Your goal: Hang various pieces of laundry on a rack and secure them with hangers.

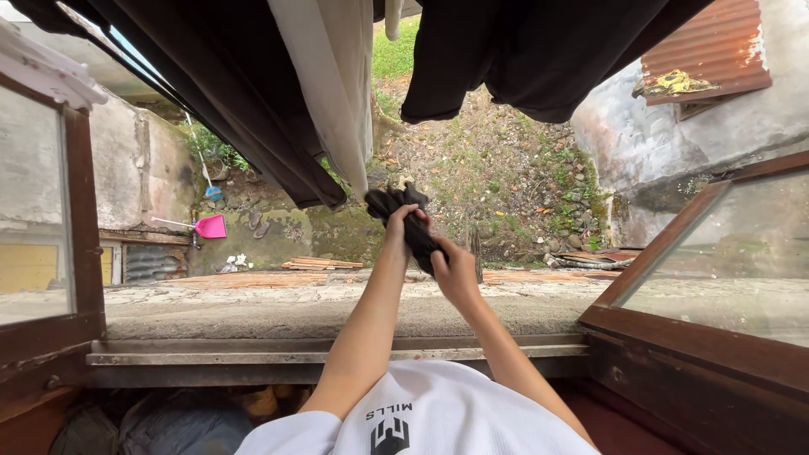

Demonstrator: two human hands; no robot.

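Both hands reaching out through open window, past concrete sill [337, 316]. One dark twisted cloth [409, 223] running between them, long axis slanting from upper left down to lower right. Left hand [399, 226] gripping upper end, farther out; right hand [452, 271] clenching lower end, nearer body. Both fists wrapping tight around cloth. Overhead hanging: one pale garment [333, 84], two dark garments [522, 55]. Two open window sashes [699, 278] flanking. One pink dustpan [211, 226] lying well below on left.

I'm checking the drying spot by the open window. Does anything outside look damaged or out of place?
Yes. The rusty corrugated metal roof sheet at upper right has yellow debris lying on it, and the pink plastic dustpan lies on the ground by the stone wall.
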